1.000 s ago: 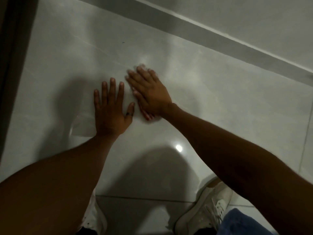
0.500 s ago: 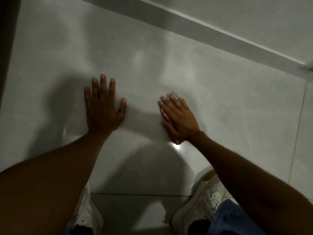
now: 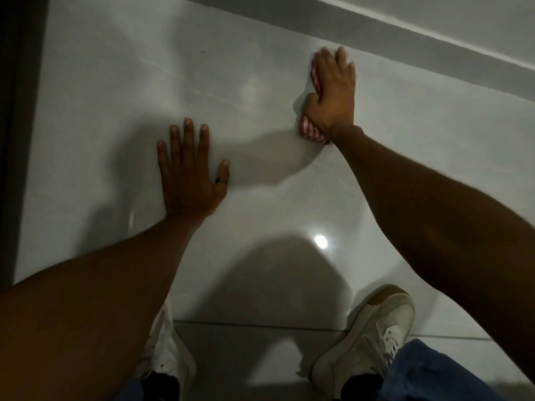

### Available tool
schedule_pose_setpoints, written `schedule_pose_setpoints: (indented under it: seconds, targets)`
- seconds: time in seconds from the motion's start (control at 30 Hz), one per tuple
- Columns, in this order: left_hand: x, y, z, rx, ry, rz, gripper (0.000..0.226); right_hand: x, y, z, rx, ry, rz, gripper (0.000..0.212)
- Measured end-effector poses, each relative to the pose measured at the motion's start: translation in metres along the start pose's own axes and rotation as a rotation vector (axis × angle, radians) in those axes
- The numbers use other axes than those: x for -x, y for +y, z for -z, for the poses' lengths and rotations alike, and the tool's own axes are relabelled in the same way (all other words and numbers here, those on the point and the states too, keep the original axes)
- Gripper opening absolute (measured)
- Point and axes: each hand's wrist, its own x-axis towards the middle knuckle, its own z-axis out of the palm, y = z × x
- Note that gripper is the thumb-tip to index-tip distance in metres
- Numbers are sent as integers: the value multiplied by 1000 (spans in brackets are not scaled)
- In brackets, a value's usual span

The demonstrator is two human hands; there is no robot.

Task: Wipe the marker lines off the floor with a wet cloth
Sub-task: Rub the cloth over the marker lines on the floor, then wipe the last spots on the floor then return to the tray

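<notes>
My right hand [image 3: 333, 95] presses flat on a red-and-white striped cloth [image 3: 309, 131] on the glossy grey floor tile [image 3: 260, 68], far right of centre and close to the baseboard. Most of the cloth is hidden under the palm; its edges show at the fingers and the wrist. My left hand [image 3: 189, 175] lies flat on the tile with fingers spread, holding nothing, a dark ring on the thumb. A faint thin line [image 3: 185, 79] runs across the tile left of the cloth. A small dark speck [image 3: 203, 52] sits farther back.
A grey baseboard [image 3: 405, 41] and wall run along the back right. A dark vertical edge [image 3: 17, 140] borders the left. My two white sneakers [image 3: 367, 331] stand on the tile joint at the bottom, with blue jeans [image 3: 434, 374] at the lower right.
My right hand has slid the cloth away from me and to the right, toward the baseboard. My left hand has stayed planted on the tile.
</notes>
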Motion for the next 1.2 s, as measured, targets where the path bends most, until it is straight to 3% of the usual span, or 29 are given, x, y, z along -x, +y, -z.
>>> schedule_pose_setpoints:
  seconds: [0.23,0.33,0.37,0.4,0.47,0.5,0.57,0.63,0.7,0.73,0.8,0.83,0.9,1.0,1.07,1.13,1.17,1.2]
  targets:
    - [0,0,1,-7,-32,16,76,-2,-37,-20,-14,-129,101,74]
    - [-19,21,35,74,-314,127,71,28,-69,-14,-112,-329,4,71]
    - [-31,33,59,227,-464,245,67,40,-86,-6,-192,-406,-54,72]
    - [-44,47,92,551,-623,457,65,53,-106,6,-297,-449,-109,73]
    - [-61,72,166,1385,-857,907,76,74,-153,37,-497,-404,-189,72]
    - [-64,81,202,1712,-869,1013,77,84,-180,60,-590,-374,-214,68]
    - [-65,86,272,1955,-741,1066,65,99,-229,115,-821,-310,-279,60]
    - [-57,79,338,1948,-723,988,56,109,-268,176,-1015,-210,-410,53]
    - [-51,62,394,1985,-749,919,50,108,-298,237,-1056,-121,-568,52]
    - [-49,51,418,1989,-763,869,50,103,-310,264,-1093,-169,-651,55]
    - [-53,28,468,1990,-783,810,58,85,-334,310,-1278,-460,-676,59]
    - [-60,14,491,1990,-777,775,59,73,-351,331,-1351,-601,-609,56]
    - [-77,-16,531,1964,-737,702,55,43,-389,359,-1265,-739,-360,39]
    - [-107,-74,563,1825,-533,679,52,-8,-464,372,-912,-642,-60,23]
    - [-126,-116,568,1650,-311,720,40,-37,-514,362,-823,-585,53,23]
    - [-140,-158,561,1435,-122,791,27,-65,-558,331,-651,-534,187,24]
    - [-146,-175,557,1310,-71,804,30,-78,-579,312,-511,-512,252,16]
    - [-150,-191,549,1194,-45,803,35,-88,-597,292,-345,-480,306,21]
